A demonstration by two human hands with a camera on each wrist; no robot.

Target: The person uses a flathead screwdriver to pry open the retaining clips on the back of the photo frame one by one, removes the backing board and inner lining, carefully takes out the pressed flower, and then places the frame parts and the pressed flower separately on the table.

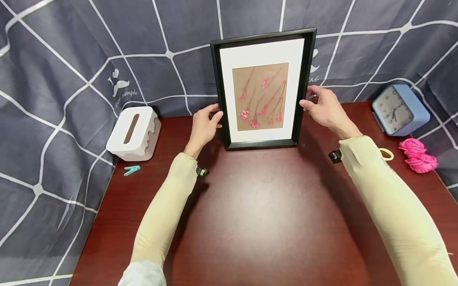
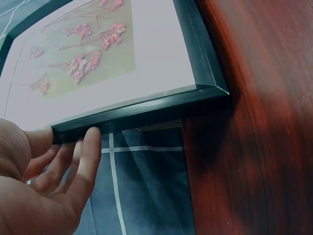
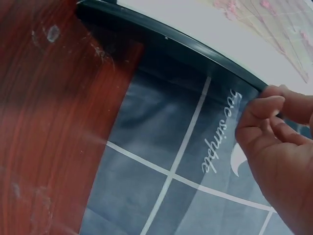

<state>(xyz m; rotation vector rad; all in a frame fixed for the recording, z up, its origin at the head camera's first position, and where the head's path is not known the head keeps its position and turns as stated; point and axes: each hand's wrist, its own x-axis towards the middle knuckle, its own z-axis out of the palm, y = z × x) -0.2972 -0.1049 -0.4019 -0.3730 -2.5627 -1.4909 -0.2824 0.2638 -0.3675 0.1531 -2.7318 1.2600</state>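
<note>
From the head camera, the picture frame [image 1: 262, 89] stands upright at the table's [image 1: 264, 222] back edge, the left hand [image 1: 204, 126] and right hand [image 1: 323, 107] on its sides. At the left wrist, straight fingertips [image 2: 92, 139] merely touch the edge; a nudge could tip it. At the right wrist, fingers [image 3: 266, 105] pinch the rim.

Black picture frame [image 1: 262, 89], white mat, tan paper with pink flowers. Worktop [image 1: 264, 214] dark red-brown. Backdrop cloth [image 1: 64, 59] slate grey with white grid lines. Far left tissue box [image 1: 133, 133] white, clothespin [image 1: 131, 170] teal. Far right clock [image 1: 400, 110] blue, yarn [image 1: 416, 155] hot pink. Sleeves [image 1: 162, 210] beige.
</note>
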